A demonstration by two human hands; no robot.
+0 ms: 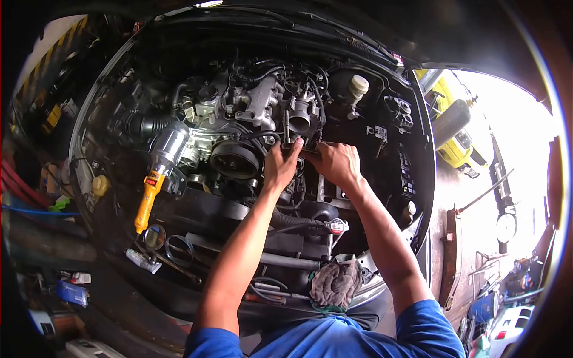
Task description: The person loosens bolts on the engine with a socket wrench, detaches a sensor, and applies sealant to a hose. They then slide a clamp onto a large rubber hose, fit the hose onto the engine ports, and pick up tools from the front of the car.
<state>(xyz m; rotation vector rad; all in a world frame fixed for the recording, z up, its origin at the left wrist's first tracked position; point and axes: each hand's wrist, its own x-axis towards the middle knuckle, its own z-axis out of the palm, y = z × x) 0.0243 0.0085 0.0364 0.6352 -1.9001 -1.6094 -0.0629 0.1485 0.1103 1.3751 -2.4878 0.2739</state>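
Both of my hands are over the front of an opened engine [259, 104]. My left hand [282, 164] is closed, thumb up, at the lower end of an upright slim metal shaft [286, 124]. Beside it, my right hand [339, 162] is closed with its fingers curled inward. A dark, narrow bar [307, 150] runs between the two hands; its exact kind cannot be made out. Just behind them is the round throttle body opening [300, 123]. To the left of my hands sits a large black pulley [235, 159].
A work light with a yellow handle [146, 200] leans at the left of the engine bay. A crumpled rag [337, 283] and a radiator cap [338, 226] are near the front edge. A white-capped reservoir [359, 86] stands at the back right.
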